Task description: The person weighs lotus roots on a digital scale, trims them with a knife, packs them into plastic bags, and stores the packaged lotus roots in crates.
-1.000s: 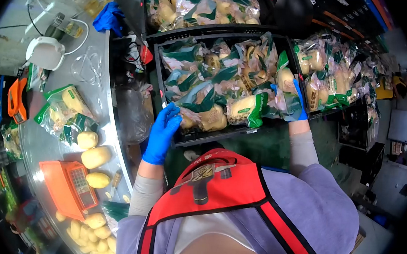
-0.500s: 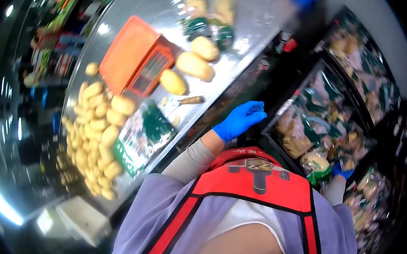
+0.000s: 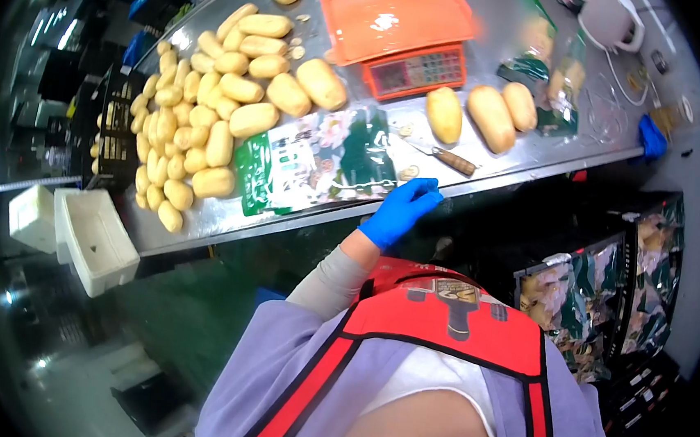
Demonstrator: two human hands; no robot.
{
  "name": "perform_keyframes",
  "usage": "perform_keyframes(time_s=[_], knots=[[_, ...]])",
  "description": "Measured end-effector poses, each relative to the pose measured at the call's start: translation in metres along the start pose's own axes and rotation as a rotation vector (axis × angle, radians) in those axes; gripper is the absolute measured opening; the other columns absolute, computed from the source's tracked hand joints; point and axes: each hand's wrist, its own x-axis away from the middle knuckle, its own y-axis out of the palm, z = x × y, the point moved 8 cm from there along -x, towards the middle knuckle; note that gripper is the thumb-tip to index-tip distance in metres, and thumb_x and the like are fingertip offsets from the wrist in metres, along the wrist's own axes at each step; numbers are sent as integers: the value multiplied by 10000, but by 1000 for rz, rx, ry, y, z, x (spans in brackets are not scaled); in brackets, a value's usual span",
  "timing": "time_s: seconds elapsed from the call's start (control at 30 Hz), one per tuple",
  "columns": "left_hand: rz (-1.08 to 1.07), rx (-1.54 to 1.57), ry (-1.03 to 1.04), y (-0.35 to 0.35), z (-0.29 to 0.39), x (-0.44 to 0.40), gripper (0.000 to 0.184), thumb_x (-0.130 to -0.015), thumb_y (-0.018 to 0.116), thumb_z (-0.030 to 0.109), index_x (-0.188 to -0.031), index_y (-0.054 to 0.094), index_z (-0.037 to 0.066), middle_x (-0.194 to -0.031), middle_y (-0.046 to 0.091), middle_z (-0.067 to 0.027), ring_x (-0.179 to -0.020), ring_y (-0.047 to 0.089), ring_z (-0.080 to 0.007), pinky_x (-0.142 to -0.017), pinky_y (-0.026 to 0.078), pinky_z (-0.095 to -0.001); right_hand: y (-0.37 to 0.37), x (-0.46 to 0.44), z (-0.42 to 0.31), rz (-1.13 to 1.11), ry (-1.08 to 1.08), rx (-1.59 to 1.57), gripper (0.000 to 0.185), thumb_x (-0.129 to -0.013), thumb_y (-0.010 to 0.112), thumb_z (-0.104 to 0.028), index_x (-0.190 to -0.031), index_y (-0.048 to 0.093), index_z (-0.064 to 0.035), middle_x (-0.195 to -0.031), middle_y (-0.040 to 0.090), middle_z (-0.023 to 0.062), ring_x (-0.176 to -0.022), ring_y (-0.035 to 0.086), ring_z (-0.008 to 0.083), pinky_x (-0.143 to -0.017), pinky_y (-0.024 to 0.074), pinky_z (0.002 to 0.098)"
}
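Observation:
My left hand (image 3: pixel 404 212), in a blue glove, is at the near edge of the steel table with its fingers stretched out and nothing in them. Close beyond it lie a wooden-handled knife (image 3: pixel 456 161) and a small cut slice (image 3: pixel 409 172). To its left is a flat printed plastic bag (image 3: pixel 315 162), green and white with a flower picture. Three pale yellow lotus root sections, one of them this yellow one (image 3: pixel 444 115), rest past the knife. My right hand is out of view.
An orange weighing scale (image 3: pixel 415 69) stands mid-table. Many lotus root sections (image 3: pixel 177 135) are heaped at the left. Filled bags (image 3: pixel 536 48) and a white jug (image 3: pixel 608 21) are at the far right. Crates of packed bags (image 3: pixel 570 289) stand below right; a white foam box (image 3: pixel 97 240) is lower left.
My view has turned from the crates toward the table. My right hand, earlier at a filled bag in a crate, has left view. My left hand is now nearer the printed bag and knife.

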Motion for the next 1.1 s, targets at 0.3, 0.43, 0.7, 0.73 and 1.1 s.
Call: perform_keyframes(time_s=[0.3, 0.43, 0.7, 0.73, 1.1], knots=[[224, 181, 145, -154, 29, 36, 319, -862, 581, 144, -1141, 536, -5, -1025, 590, -60, -928, 542, -119, -842, 426, -243, -165, 352, -448, -73, -1117, -1124, 308, -884, 467, -84, -1147, 541, 59, -1137, 570, 155, -1041, 541, 218, -926, 406, 310], [397, 143, 197, -235, 30, 69, 326, -860, 581, 138, -1148, 538, -9, -1006, 593, -49, -916, 539, -106, -810, 432, -238, -157, 680, -537, -844, -1485, -1226, 248, -870, 489, -18, -1098, 570, 32, -1096, 592, 111, -1023, 553, 205, -913, 427, 319], [742, 292, 180, -347, -2, 166, 349, -852, 591, 159, -1145, 531, -21, -1014, 598, -74, -903, 563, -137, -807, 443, -254, -133, 1056, -531, -946, -2395, -686, 393, -783, 650, -270, -1117, 583, -75, -989, 609, 130, -914, 586, 280, -803, 456, 361], [760, 308, 184, -357, -9, 176, 349, -852, 591, 159, -1145, 531, -21, -1014, 598, -74, -903, 563, -137, -807, 443, -254, -126, 1078, -534, -913, -2421, -670, 383, -781, 654, -271, -1104, 590, -76, -977, 611, 124, -907, 588, 276, -796, 460, 360], [1044, 452, 168, -416, -51, 244, 335, -833, 606, 160, -1125, 560, 2, -1018, 583, -63, -888, 552, -140, -825, 433, -258, -100, 1248, -521, -1072, -2468, -669, 727, -755, 665, -365, -1353, 340, -110, -1206, 502, 187, -1097, 505, 327, -936, 404, 390]])
